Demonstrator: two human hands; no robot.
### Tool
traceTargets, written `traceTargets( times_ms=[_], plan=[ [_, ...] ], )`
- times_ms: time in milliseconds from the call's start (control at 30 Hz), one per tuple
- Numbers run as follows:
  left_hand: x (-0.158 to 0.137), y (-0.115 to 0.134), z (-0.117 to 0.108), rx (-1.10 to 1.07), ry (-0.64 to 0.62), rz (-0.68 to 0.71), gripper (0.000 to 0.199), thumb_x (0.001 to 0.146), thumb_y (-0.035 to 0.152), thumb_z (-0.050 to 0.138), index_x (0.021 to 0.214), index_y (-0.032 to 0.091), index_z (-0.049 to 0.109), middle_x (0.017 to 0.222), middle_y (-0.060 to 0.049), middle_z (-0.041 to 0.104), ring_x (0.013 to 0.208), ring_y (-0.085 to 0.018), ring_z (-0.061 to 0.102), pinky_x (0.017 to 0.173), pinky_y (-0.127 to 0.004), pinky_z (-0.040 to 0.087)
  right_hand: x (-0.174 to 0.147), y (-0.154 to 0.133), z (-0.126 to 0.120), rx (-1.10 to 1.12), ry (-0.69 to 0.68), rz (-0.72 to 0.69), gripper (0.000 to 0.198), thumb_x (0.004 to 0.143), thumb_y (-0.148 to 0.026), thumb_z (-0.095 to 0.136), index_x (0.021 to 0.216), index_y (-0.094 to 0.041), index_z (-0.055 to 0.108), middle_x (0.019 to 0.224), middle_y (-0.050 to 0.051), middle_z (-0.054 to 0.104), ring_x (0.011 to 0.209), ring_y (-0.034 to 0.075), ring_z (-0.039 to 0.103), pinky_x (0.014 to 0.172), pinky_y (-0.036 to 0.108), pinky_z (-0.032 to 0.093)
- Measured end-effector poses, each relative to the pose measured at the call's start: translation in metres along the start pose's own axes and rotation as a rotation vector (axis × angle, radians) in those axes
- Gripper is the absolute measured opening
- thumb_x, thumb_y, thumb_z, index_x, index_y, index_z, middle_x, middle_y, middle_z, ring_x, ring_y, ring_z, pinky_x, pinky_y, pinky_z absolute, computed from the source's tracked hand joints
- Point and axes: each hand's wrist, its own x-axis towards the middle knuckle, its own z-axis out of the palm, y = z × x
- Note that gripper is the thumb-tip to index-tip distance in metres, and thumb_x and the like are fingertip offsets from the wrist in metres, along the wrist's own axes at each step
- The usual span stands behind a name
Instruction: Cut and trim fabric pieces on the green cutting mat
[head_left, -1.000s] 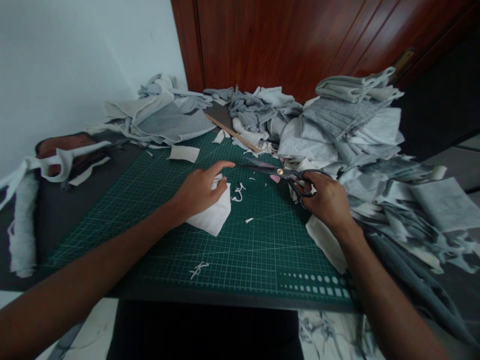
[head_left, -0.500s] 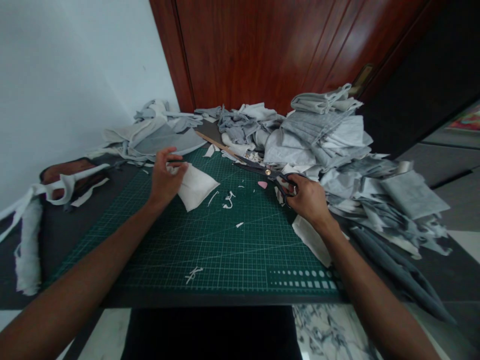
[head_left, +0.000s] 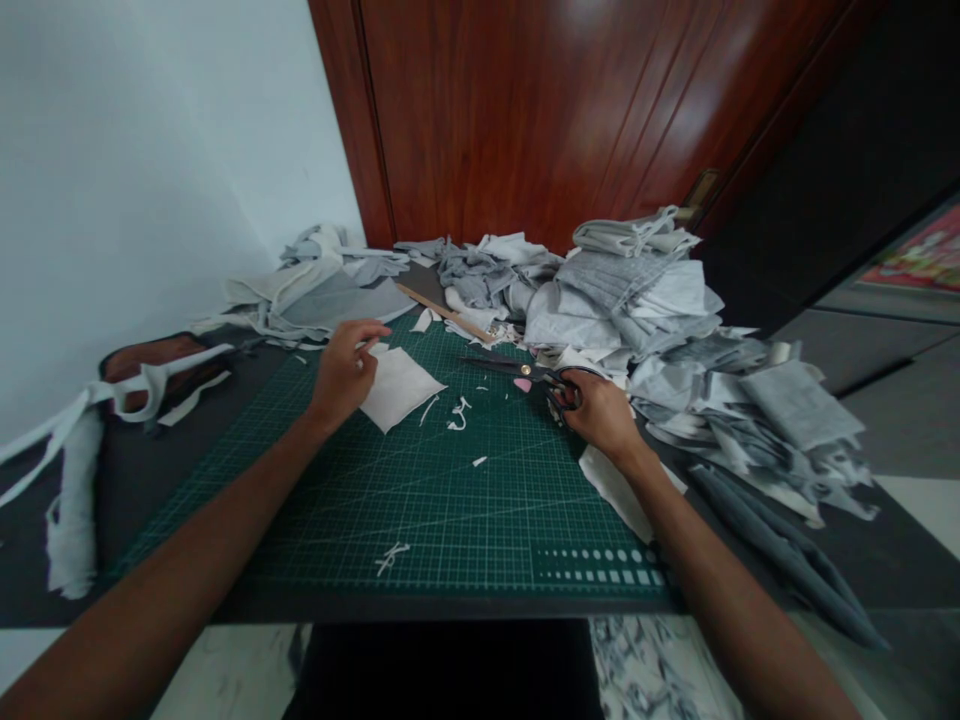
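Note:
My left hand (head_left: 346,378) is over the left edge of a small four-sided piece of white cloth (head_left: 403,388). Its fingers are loosely bent, with the index finger stretched out and a gap showing by the thumb. The cloth lies on a green cutting mat (head_left: 450,520). My right hand (head_left: 600,412) has its fingers through the handles of black scissors (head_left: 526,371), whose blades point left and look nearly closed. A pink piece like tailor's chalk (head_left: 522,384) lies just by the blades. Thin white cloth trimmings (head_left: 457,413) are scattered between the hands.
Grey and white fabric heaps (head_left: 637,290) rise at the back right, with another fabric pile (head_left: 322,290) at the back left. A wooden strip (head_left: 442,311) lies behind the mat. One white cloth strip (head_left: 619,490) is under my right forearm. A rolled cloth (head_left: 75,505) lies far left.
The scissors have come down and left toward the mat, their blades closing. My left hand has shifted slightly right and its fingers look looser; the white cloth has slid a little right. The view tilted slightly.

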Motion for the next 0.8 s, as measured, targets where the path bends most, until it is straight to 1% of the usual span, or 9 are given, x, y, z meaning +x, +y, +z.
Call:
traceTargets(
  times_ms=[133, 233, 333, 400, 467, 567, 667, 733, 800],
  plan=[
    [0.005, 0.003, -0.014, 0.153, -0.008, 0.004, 0.041, 0.077, 0.002, 0.042, 0.106, 0.019, 0.067, 0.125, -0.01, 0.068, 0.125, -0.025, 0.061, 0.117, -0.044, 0.046, 0.0, 0.001, 0.002, -0.002, -0.024, 0.019, 0.026, 0.089, -0.019, 0.063, 0.112, -0.017, 0.073, 0.105, 0.012, 0.08, 0.095, 0.029, 0.073, 0.075, 0.033, 0.047],
    [0.004, -0.003, -0.019, 0.269, -0.09, -0.033, 0.034, 0.085, 0.016, 0.051, 0.115, 0.013, 0.067, 0.116, -0.014, 0.069, 0.12, -0.033, 0.062, 0.113, -0.051, 0.045, 0.001, 0.001, 0.002, -0.001, -0.048, 0.031, 0.025, 0.089, -0.018, 0.062, 0.111, -0.018, 0.073, 0.106, 0.011, 0.08, 0.095, 0.028, 0.073, 0.074, 0.032, 0.047],
    [0.0, -0.011, -0.019, 0.393, -0.287, -0.118, 0.047, 0.092, 0.036, 0.056, 0.129, 0.009, 0.063, 0.108, -0.017, 0.073, 0.111, -0.038, 0.067, 0.106, -0.055, 0.048, 0.001, 0.001, 0.002, -0.001, -0.051, 0.031, 0.024, 0.089, -0.018, 0.061, 0.11, -0.018, 0.074, 0.109, 0.011, 0.08, 0.096, 0.027, 0.073, 0.074, 0.032, 0.047],
    [-0.003, -0.014, -0.016, 0.465, -0.448, -0.157, 0.055, 0.094, 0.042, 0.054, 0.138, 0.01, 0.059, 0.119, -0.018, 0.074, 0.116, -0.039, 0.067, 0.106, -0.052, 0.049, 0.001, 0.001, 0.001, 0.0, -0.05, 0.033, 0.023, 0.089, -0.018, 0.063, 0.109, -0.018, 0.074, 0.106, 0.011, 0.08, 0.094, 0.027, 0.072, 0.073, 0.032, 0.046],
    [-0.005, -0.016, -0.013, 0.487, -0.536, -0.159, 0.056, 0.094, 0.041, 0.053, 0.142, 0.011, 0.057, 0.131, -0.018, 0.071, 0.123, -0.036, 0.065, 0.109, -0.048, 0.048, 0.001, 0.001, 0.001, -0.001, -0.05, 0.032, 0.022, 0.088, -0.019, 0.064, 0.107, -0.019, 0.074, 0.102, 0.01, 0.08, 0.091, 0.027, 0.072, 0.072, 0.032, 0.046],
    [-0.004, -0.015, -0.01, 0.493, -0.543, -0.156, 0.047, 0.094, 0.034, 0.05, 0.134, 0.012, 0.062, 0.134, -0.017, 0.071, 0.127, -0.033, 0.064, 0.111, -0.044, 0.047, 0.001, 0.002, 0.002, -0.002, -0.046, 0.026, 0.021, 0.089, -0.019, 0.063, 0.107, -0.018, 0.074, 0.102, 0.011, 0.079, 0.091, 0.027, 0.072, 0.072, 0.032, 0.047],
    [0.001, -0.009, -0.014, 0.507, -0.494, -0.167, 0.039, 0.098, 0.031, 0.041, 0.123, 0.013, 0.067, 0.128, -0.016, 0.073, 0.124, -0.031, 0.065, 0.109, -0.041, 0.048, 0.0, 0.005, 0.005, -0.013, -0.041, 0.018, 0.023, 0.09, -0.02, 0.062, 0.109, -0.018, 0.074, 0.103, 0.011, 0.079, 0.092, 0.027, 0.072, 0.073, 0.032, 0.048],
    [0.005, -0.003, -0.022, 0.55, -0.43, -0.209, 0.041, 0.101, 0.028, 0.034, 0.118, 0.012, 0.067, 0.12, -0.018, 0.074, 0.116, -0.031, 0.067, 0.104, -0.042, 0.049, -0.001, 0.006, 0.006, -0.023, -0.039, 0.013, 0.025, 0.09, -0.021, 0.062, 0.111, -0.018, 0.074, 0.103, 0.011, 0.08, 0.094, 0.028, 0.073, 0.074, 0.032, 0.049],
    [0.007, 0.003, -0.034, 0.657, -0.32, -0.29, 0.038, 0.1, 0.024, 0.036, 0.114, 0.011, 0.069, 0.114, -0.019, 0.073, 0.112, -0.034, 0.067, 0.101, -0.046, 0.049, -0.002, 0.006, 0.007, -0.029, -0.039, 0.007, 0.027, 0.089, -0.02, 0.062, 0.113, -0.018, 0.074, 0.105, 0.012, 0.08, 0.095, 0.028, 0.073, 0.075, 0.033, 0.05]
  ],
)
